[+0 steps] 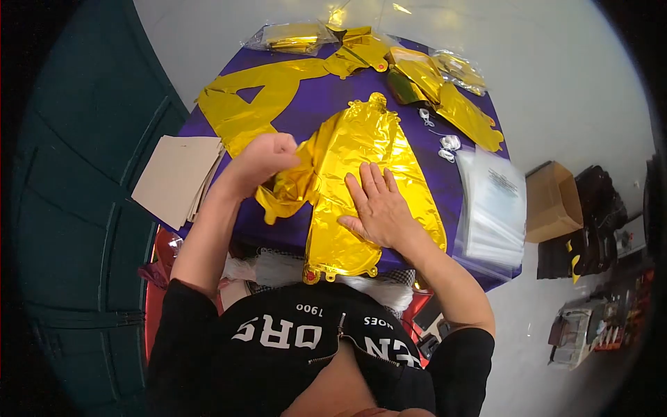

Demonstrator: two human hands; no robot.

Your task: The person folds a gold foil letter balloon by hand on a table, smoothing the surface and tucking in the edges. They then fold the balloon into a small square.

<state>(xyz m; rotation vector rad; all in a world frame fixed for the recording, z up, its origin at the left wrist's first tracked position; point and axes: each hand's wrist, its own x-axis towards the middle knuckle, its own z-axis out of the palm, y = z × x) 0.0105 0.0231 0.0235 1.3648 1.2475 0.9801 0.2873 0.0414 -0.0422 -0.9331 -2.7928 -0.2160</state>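
Observation:
A large gold foil balloon lies flat and creased on the purple-covered table, its lower end reaching the edge near my body. My right hand rests palm down on its middle, fingers spread. At the balloon's left side, my left hand is closed round a crumpled part of the gold foil, which bunches and hangs below the fist. Behind my left hand lies another flat gold foil piece with a triangular opening.
Cardboard sheets lie at the table's left edge, clear plastic bags at the right. White string bundles sit near the bags. More folded gold foil and packets line the far edge. An open carton stands beyond, right.

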